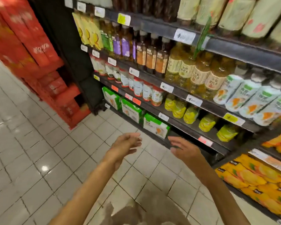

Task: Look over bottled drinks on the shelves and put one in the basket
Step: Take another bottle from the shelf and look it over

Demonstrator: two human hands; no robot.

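Dark shelves (pixel 182 93) on the right carry rows of bottled drinks. Brown tea bottles with orange labels (pixel 151 56) stand beside golden bottles (pixel 199 73) on the middle shelf. White bottles with orange fruit pictures (pixel 250 96) lean further right. Small yellow-labelled bottles (pixel 191 114) sit one shelf lower. My left hand (pixel 126 146) and my right hand (pixel 184 147) hang out in front of me over the floor, fingers straight, holding nothing. Both are below the shelves and touch no bottle. No basket is in view.
Stacked red cartons (pixel 39 62) fill the left side of the aisle. Green and white boxes (pixel 155 125) line the lowest shelf, and orange juice packs (pixel 253 177) sit at the lower right. Pale floor tiles (pixel 39 159) spread beneath my arms.
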